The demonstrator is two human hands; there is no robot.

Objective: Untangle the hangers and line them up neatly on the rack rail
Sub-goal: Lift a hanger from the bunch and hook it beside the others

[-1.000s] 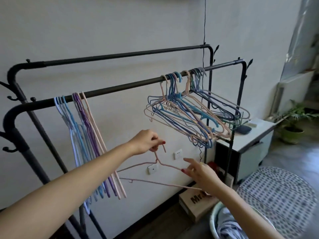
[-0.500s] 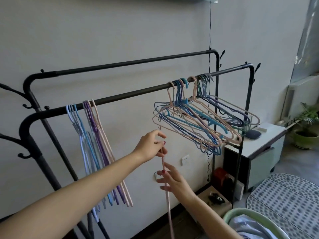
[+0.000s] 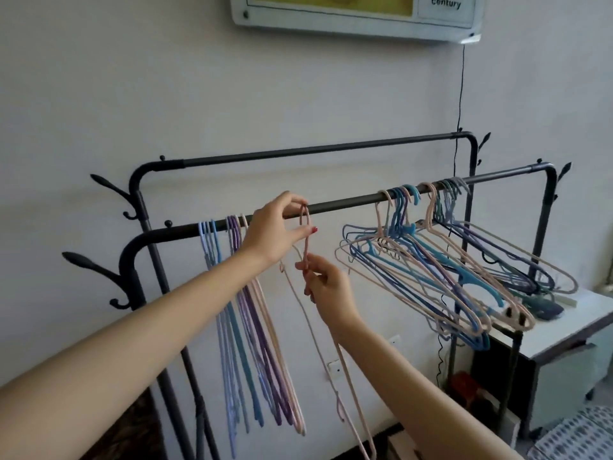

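Pale wall (image 3: 298, 94) fills the background, with a framed sign (image 3: 358, 14) high up and a thin black cord (image 3: 460, 94) dropping from it to a black double-rail clothes rack (image 3: 139, 227). Along the front rail (image 3: 348, 202), near its left end, a tidy row of blue, purple and pink hangers (image 3: 252, 343) hangs straight down, close together. Toward the right end of the same rail a tangled bunch of hangers (image 3: 431, 270), pink, blue, teal and purple, sits hooked over one another and splays out at a slant. Between the two groups, the left hand (image 3: 275, 232) pinches the hook of a single pink hanger (image 3: 306, 247) between thumb and fingers, the hook right at the rail; whether it is over the rail cannot be told. The right hand (image 3: 326, 287) sits just below, its fingertips curled round the same hanger's neck, while the hanger's thin body trails down toward the floor. At the right edge, behind the rack's right post, a white counter (image 3: 590, 313) carries a dark rounded object (image 3: 547, 310) beneath the tangled bunch.
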